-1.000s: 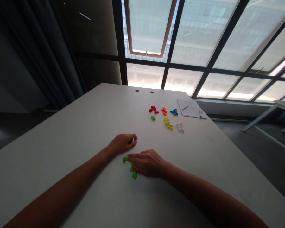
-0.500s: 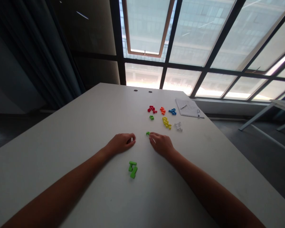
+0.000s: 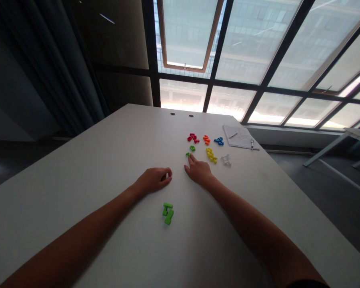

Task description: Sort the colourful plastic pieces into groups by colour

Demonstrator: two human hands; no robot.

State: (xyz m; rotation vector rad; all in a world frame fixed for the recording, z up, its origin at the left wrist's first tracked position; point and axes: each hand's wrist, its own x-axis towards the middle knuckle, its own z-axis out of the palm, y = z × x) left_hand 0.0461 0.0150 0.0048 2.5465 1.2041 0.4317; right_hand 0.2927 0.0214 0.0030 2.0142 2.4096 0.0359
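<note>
My right hand lies flat on the white table, fingers stretched forward and thumb apart. Its fingertips touch a small green piece, which sits just in front of another green piece. My left hand rests on the table to the left, curled into a loose fist; whatever it may hold is hidden. A cluster of green pieces lies nearer to me, between my two forearms.
Beyond my right hand lie small groups of red, orange, blue, yellow and clear pieces. A sheet of paper with a pen lies at the far right corner. Windows stand behind the table.
My right hand moved from the near green cluster away from me, taking one green piece along to the far green piece. My left hand stayed put.
</note>
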